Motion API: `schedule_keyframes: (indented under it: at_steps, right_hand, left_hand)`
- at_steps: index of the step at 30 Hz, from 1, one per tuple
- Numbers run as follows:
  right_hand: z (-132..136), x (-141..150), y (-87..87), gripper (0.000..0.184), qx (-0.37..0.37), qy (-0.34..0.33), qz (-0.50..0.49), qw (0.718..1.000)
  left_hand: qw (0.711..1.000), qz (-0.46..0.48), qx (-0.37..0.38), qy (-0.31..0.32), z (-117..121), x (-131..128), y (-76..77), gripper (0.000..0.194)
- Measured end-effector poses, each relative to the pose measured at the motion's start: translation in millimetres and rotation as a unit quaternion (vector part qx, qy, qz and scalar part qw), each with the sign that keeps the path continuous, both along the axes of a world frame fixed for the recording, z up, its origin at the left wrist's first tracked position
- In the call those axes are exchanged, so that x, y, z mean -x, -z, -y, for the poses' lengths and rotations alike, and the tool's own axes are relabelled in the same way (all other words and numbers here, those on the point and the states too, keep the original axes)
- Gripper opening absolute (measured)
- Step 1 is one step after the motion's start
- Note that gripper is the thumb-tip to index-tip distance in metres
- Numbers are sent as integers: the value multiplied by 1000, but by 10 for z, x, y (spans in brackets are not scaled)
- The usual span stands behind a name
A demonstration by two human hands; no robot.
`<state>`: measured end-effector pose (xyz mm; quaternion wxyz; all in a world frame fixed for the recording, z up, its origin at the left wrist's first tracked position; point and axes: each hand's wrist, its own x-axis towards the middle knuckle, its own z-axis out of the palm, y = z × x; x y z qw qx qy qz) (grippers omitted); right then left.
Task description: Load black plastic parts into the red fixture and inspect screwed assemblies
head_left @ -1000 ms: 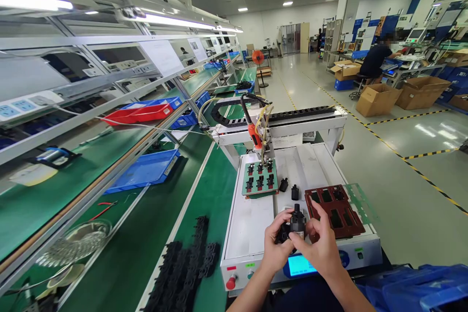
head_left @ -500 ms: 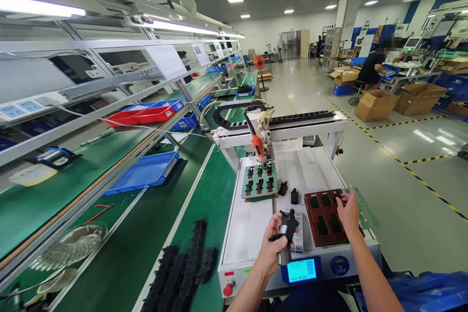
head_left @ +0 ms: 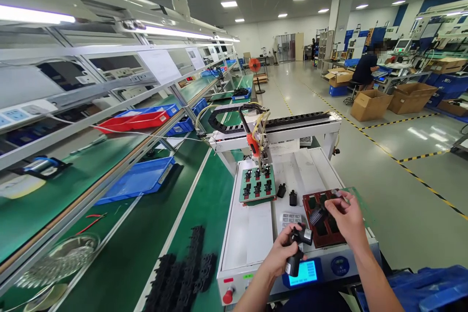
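Observation:
Near the machine's front edge, my left hand (head_left: 276,256) is closed around black plastic housings; one cylindrical housing (head_left: 292,264) points down and another with a pale label (head_left: 305,236) points right. My right hand (head_left: 349,219) pinches a ribbed black housing (head_left: 318,215) above the brown fixture plate (head_left: 306,205), which has several rectangular openings. Two black housings, one (head_left: 281,190) tilted and one (head_left: 293,198) upright, sit on the white machine bed (head_left: 259,239). Behind my left hand lies a sheet of grey labels (head_left: 290,218).
A green fixture (head_left: 243,198) carrying several black parts sits beneath the orange screwdriver head (head_left: 252,144) of the gantry. Black moulded parts (head_left: 183,273) are piled on the green bench at left. A red button (head_left: 228,296) and lit screen (head_left: 302,273) are at the machine's front.
My right hand has lifted from the brown plate's far right corner and moved left, now with a black housing. My left hand has lowered and turned its housings.

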<state>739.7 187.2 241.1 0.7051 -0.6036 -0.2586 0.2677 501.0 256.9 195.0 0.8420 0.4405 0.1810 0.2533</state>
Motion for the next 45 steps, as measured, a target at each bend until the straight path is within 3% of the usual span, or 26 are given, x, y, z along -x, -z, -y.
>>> schedule_keyframes:
  at_steps: [3, 6, 8, 12, 16, 21, 30, 39, 43, 45]
  right_hand:
    - [70, 412, -207, 68, -19, -90, -62, 994]
    - [107, 644, -247, 58, -40, -156, -86, 983]
    - [126, 706, -230, 54, -42, -159, -66, 984]
    - [199, 737, -196, 45, -13, -70, 34, 997]
    - [284, 839, -188, 39, 11, -143, -59, 988]
    - [274, 1039, -174, 47, 37, -195, -154, 968]
    - [278, 1068, -102, 47, 39, -186, -89, 978]
    - [362, 1075, -154, 47, 60, -172, 20, 983]
    - [393, 1127, -151, 36, 35, -106, 170, 979]
    - [389, 1107, -93, 28, 6, -64, 193, 979]
  left_hand:
    - [1000, 5, -25, 10, 41, -109, -14, 85]
    - [998, 9, -68, -2, 56, -122, -58, 97]
    - [991, -4, -129, -26, 52, -84, -128, 95]
    - [948, -69, -285, -121, 40, 27, -320, 76]
    - [907, -129, -347, -199, 44, 92, -442, 68]
    - [896, -145, -360, -215, 61, 98, -461, 65]
    - [897, -153, -352, -220, 123, 80, -423, 65]
    - [894, -149, -356, -227, 155, 68, -460, 64]
    - [902, -142, -337, -228, 168, 78, -487, 64]
    - [913, -132, -319, -218, 172, 81, -498, 66]
